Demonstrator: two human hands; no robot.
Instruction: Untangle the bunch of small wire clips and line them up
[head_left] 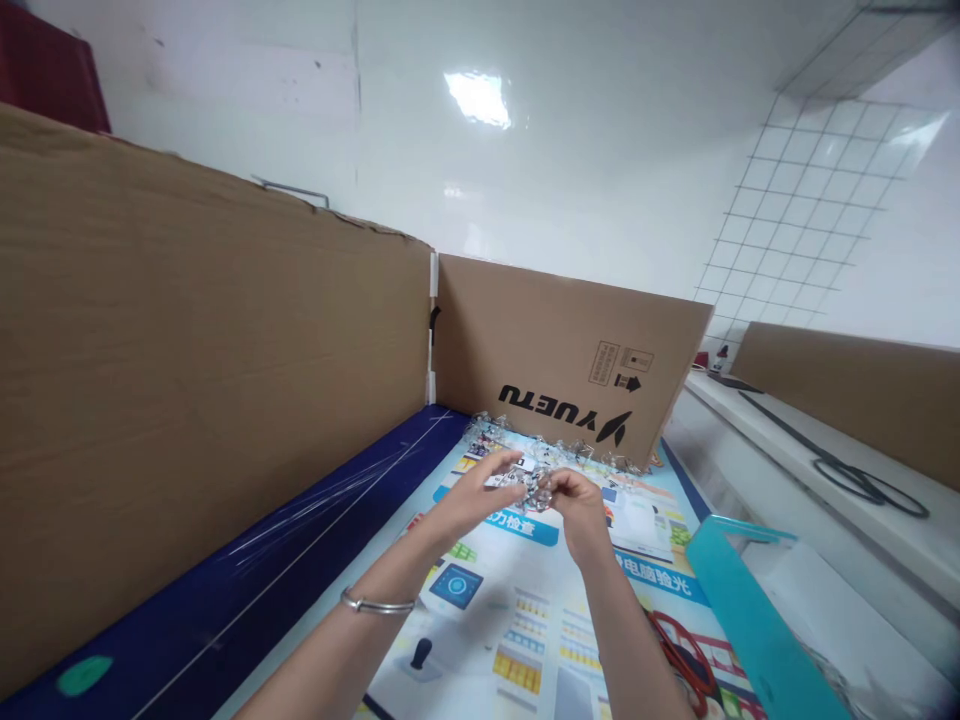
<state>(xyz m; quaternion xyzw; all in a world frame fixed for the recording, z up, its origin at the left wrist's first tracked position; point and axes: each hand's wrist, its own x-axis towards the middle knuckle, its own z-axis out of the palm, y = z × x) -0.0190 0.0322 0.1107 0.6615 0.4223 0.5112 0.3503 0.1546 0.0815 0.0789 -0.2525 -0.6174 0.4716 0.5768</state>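
Near the middle of the printed sheet, a small cluster of clear, shiny pieces (pixel 535 490) hangs between my two hands. Its kind is too small to make out. My right hand (pixel 581 505) pinches it from the right with curled fingers. From the left comes my left hand (pixel 480 490), its thumb and fingers apart. The thumb tip is right by the cluster; whether it touches cannot be told. Behind my hands, a row of similar clear, wiry pieces (pixel 577 450) lies along the foot of the cardboard panel. A silver bangle (pixel 377 604) circles my left wrist.
Cardboard walls stand at the left (pixel 210 370) and at the back (pixel 540 340). Red-handled scissors (pixel 681 650) lie by my right forearm. Beside them is a turquoise open box (pixel 765 620). A ledge (pixel 817 430) at the right carries a black cable (pixel 862 480).
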